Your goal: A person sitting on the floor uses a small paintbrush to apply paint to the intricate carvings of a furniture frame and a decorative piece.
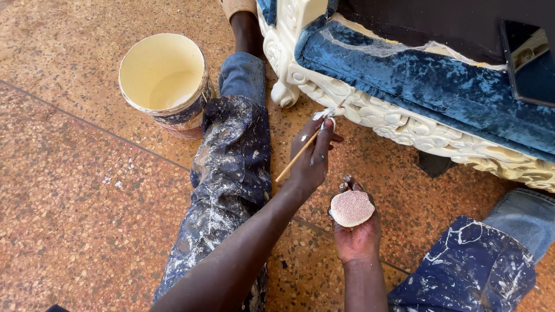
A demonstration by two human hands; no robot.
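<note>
Cream carved trim (399,124) just beyond my left fingers (321,137), pinching brush (306,147) slanting up-right; right hand (355,222) cups sponge (351,208), further back.

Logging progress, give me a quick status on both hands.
Left hand grips thin wooden brush at carved cream sofa frame. Right hand holds round pinkish pad. Nothing in the way.

Bucket (165,81) left, open floor (75,190) beyond
</note>
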